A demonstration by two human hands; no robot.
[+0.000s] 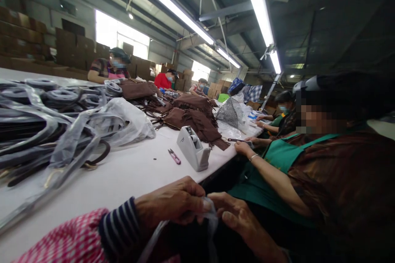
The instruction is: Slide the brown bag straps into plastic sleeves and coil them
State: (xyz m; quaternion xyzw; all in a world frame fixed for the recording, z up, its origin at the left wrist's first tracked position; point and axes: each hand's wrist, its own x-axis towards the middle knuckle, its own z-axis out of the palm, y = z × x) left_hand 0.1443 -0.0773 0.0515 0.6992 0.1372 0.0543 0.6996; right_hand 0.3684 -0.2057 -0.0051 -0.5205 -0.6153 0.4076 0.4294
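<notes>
Left hand: fingers together, clamped on a clear plastic strip near the counter's near edge. Right hand: fingers touching the same strip; whether they grip it, cannot tell.
Clear plastic sleeves, left on the counter: dark straps within, some coiled, heaped.
Tape dispenser, grey-white, upright, middle of the counter; thread snips, pink-handled, just left of it.
Brown bags, piled beyond the dispenser.
Cardboard boxes, stacked far left; contents hidden.
Co-worker, green apron, right: hands at a dark strap.
</notes>
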